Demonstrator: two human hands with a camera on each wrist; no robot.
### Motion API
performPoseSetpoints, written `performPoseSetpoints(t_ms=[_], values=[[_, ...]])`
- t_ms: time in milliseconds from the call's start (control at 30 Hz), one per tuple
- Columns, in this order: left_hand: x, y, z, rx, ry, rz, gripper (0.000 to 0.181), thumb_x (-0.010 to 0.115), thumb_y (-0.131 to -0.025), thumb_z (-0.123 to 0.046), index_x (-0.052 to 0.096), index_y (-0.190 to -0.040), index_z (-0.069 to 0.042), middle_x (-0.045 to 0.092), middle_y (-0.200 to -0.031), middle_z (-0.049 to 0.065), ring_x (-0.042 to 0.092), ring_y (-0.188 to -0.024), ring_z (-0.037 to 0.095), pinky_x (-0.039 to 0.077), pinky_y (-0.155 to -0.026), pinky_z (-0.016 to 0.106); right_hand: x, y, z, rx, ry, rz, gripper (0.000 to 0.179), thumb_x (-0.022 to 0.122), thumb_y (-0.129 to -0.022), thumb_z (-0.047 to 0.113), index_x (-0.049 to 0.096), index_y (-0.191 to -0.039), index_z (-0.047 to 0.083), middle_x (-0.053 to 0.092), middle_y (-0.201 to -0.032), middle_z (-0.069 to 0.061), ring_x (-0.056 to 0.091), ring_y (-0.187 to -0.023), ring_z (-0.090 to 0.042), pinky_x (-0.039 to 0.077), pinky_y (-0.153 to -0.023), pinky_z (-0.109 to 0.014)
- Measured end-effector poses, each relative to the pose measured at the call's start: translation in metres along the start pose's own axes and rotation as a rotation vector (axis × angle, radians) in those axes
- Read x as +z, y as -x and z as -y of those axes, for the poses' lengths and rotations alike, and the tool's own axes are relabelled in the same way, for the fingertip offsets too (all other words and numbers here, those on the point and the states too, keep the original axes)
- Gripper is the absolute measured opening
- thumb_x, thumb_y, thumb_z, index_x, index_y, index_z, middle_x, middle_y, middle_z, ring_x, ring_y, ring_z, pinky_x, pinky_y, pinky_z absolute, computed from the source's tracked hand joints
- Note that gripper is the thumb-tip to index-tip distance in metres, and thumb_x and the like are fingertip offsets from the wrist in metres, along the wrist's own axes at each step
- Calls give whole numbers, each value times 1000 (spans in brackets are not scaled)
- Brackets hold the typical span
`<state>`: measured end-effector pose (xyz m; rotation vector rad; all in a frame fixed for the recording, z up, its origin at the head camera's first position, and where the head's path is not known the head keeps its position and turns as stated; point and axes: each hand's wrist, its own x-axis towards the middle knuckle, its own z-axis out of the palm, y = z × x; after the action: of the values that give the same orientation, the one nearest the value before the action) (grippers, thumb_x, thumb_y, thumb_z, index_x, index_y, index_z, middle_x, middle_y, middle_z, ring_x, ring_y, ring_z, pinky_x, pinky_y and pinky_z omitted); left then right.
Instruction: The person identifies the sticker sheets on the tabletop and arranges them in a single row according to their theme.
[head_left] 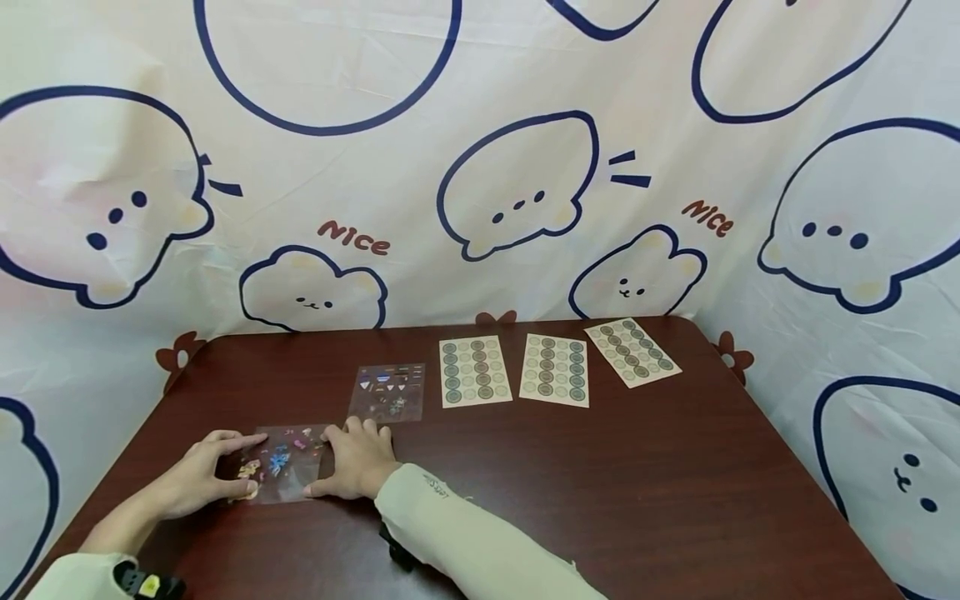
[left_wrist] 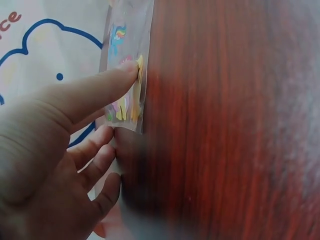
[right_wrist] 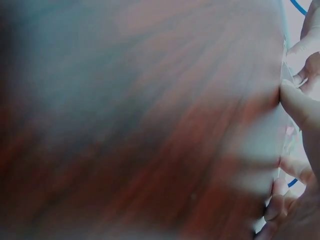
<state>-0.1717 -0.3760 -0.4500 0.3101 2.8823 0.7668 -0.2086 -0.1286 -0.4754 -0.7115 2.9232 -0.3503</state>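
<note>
A clear sheet with colourful pony-like pictures lies on the brown table at the left, between both hands. My left hand touches its left side, the index finger at the upper corner and the thumb at the lower one. In the left wrist view the thumb rests over a yellow figure on the sheet, while the other fingers meet the table. On the opposite side, my right hand spreads across the right edge, thumb low and fingertips at the top. The right wrist view shows that hand only partly.
Just beyond the right hand lies a second clear sheet with small pictures. Three cream sheets of round stickers lie along the table's back. A cloth with cartoon drawings hangs behind the table.
</note>
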Motion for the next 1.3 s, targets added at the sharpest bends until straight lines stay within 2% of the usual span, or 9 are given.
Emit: performPoseSetpoints(t_ms=[100, 167, 267, 333, 567, 667, 800, 1033, 1300], values=[[0, 0, -2, 11, -25, -14, 68, 82, -84, -26, 55, -141, 2, 51, -124, 28, 49, -111, 43, 46, -86, 59, -2, 2, 0, -3, -8, 1, 66, 71, -75, 76, 53, -131, 46, 53, -119, 14, 45, -103, -9, 32, -84, -31], [0, -1, -3, 19, -42, -21, 67, 82, -84, -27, 57, -139, 1, 54, -120, 24, 52, -104, 35, 48, -82, 48, -4, 4, -1, -6, -12, -2, 65, 71, -76, 75, 54, -132, 45, 53, -120, 14, 46, -103, -10, 32, -84, -31], [-2, -4, -4, 24, -61, -22, 65, 82, -84, -27, 58, -138, 1, 58, -109, 15, 49, -94, 23, 44, -74, 31, -8, 6, 0, -16, -13, -13, 65, 70, -79, 73, 55, -135, 44, 54, -125, 14, 47, -106, -10, 33, -85, -30], [-4, -6, -5, 20, -65, -14, 65, 82, -84, -28, 58, -138, 1, 57, -101, 9, 46, -87, 16, 39, -70, 26, -10, 7, 1, -23, -2, -20, 65, 69, -80, 73, 56, -137, 43, 55, -130, 14, 49, -110, -10, 35, -87, -29], [-5, -6, -6, 8, 18, 43, 66, 80, -86, -26, 55, -139, 5, 51, -87, 3, 40, -70, 6, 34, -61, 26, -14, 8, 6, -47, 15, -26, 64, 72, -83, 66, 59, -138, 38, 63, -130, 17, 59, -112, -10, 45, -87, -26], [-4, -4, -7, 0, 36, 44, 66, 80, -86, -25, 55, -139, 6, 51, -86, 3, 40, -68, 6, 34, -61, 26, -16, 7, 8, -53, -37, -25, 62, 76, -83, 61, 61, -138, 36, 69, -112, 21, 64, -99, -4, 47, -78, -23], [-4, -2, -9, -12, 29, 25, 65, 80, -86, -26, 56, -138, 5, 51, -87, 3, 40, -69, 6, 34, -61, 26, -19, 6, 7, -48, -169, -10, 62, 81, -81, 51, 61, -138, 35, 65, -89, 24, 60, -81, 6, 44, -69, -17], [-4, 3, -15, -15, 29, -39, 65, 83, -83, -29, 58, -135, 3, 53, -88, 3, 43, -70, 5, 36, -59, 25, -26, 6, 1, -46, -407, 20, 62, 84, -82, 37, 61, -139, 30, 67, -91, 21, 59, -77, 6, 48, -76, -15], [-8, 5, -22, -24, 22, -50, 64, 81, -85, -29, 58, -136, 2, 55, -89, 4, 44, -70, 5, 38, -57, 25, -35, 10, -4, -76, -463, 12, 60, 84, -83, 36, 63, -138, 27, 69, -91, 20, 57, -74, 5, 45, -74, -14]])
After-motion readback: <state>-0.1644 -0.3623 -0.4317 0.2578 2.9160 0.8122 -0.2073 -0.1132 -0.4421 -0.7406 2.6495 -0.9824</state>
